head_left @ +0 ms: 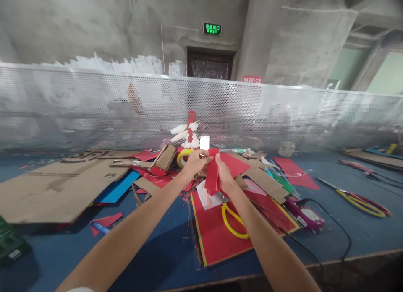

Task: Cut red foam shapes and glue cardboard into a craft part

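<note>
Both arms reach out over a blue table (163, 250). My left hand (197, 161) pinches the top edge of a folded red paper piece (213, 174). My right hand (225, 175) grips the same piece from its right side, fingers wrapped round it. The paper hangs upright above a stack of red sheets (217, 237). Yellow-handled scissors (231, 220) lie on that stack just below my hands. A yellow tape roll (183, 155) sits right behind my left hand.
A large flat cardboard sheet (59, 183) covers the left. Cardboard scraps and red and blue offcuts pile behind the hands. A pink glue gun (304, 214) with a black cord lies right, more scissors (359, 197) beyond. A perforated metal screen (126, 107) closes the back.
</note>
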A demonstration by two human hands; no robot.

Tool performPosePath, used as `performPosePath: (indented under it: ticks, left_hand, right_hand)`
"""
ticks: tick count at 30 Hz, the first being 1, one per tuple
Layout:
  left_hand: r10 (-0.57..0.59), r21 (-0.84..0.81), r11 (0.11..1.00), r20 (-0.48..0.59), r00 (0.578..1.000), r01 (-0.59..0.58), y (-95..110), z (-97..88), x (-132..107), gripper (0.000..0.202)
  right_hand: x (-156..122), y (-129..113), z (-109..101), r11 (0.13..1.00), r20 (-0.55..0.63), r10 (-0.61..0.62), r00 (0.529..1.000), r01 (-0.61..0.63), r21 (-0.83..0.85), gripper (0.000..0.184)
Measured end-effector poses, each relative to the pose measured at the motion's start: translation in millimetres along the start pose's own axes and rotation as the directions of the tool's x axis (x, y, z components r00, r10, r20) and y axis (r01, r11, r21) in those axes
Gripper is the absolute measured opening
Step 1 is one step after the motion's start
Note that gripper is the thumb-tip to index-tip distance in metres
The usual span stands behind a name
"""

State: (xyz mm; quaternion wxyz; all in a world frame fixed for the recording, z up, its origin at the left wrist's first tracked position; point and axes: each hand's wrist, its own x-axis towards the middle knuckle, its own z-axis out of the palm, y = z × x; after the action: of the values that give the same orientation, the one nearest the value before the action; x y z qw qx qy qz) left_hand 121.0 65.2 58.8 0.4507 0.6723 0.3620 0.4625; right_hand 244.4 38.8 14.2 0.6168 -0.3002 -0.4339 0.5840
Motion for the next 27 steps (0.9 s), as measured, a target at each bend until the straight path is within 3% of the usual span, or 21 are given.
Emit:
performPosePath:
  ticks: [3,5,8,13,18,23,27]
  left_hand:
    - [-0.005,-0.042,0.999,0.044,0.999,0.007,-5.5,2.5,-2.1,0.026]
    - [0.044,-0.018,0.999,0.057,0.997,-0.043,-5.0,-0.7,-3.2,0.031]
    - [0.19,0.14,0.969,0.105,0.976,-0.203,2.0,-12.1,-3.2,0.05]
    - [0.311,0.434,0.801,0.287,0.906,-0.412,15.5,-30.0,0.5,0.04]
    - [0.348,0.513,0.739,0.265,0.899,-0.437,17.2,-31.0,0.6,0.036]
    - [0.393,0.6,0.671,0.208,0.896,-0.434,17.7,-20.3,-7.2,0.04]
    - [0.411,0.639,0.634,0.197,0.89,-0.435,21.8,-13.5,-12.5,0.024]
  right_hand:
    - [-4.5,-1.1,3.3,0.998,-0.011,-0.046,0.999,0.045,-0.041,0.04]
    - [-8.0,-4.0,5.2,0.997,0.014,-0.044,0.999,0.045,-0.064,0.036]
    - [-12.2,-8.3,6.8,0.995,0.067,-0.009,0.998,0.016,-0.096,0.029]
    - [-14.3,-9.1,7.2,0.997,0.118,0.008,0.993,0.002,-0.081,0.024]
    - [-13.8,-4.9,8.3,0.994,0.133,-0.038,0.99,0.051,-0.099,0.021]
    - [-14.4,3.6,12.6,0.944,0.192,-0.148,0.97,0.197,-0.264,0.023]
    - [-12.8,11.3,13.9,0.883,0.161,-0.213,0.964,0.261,-0.389,0.021]
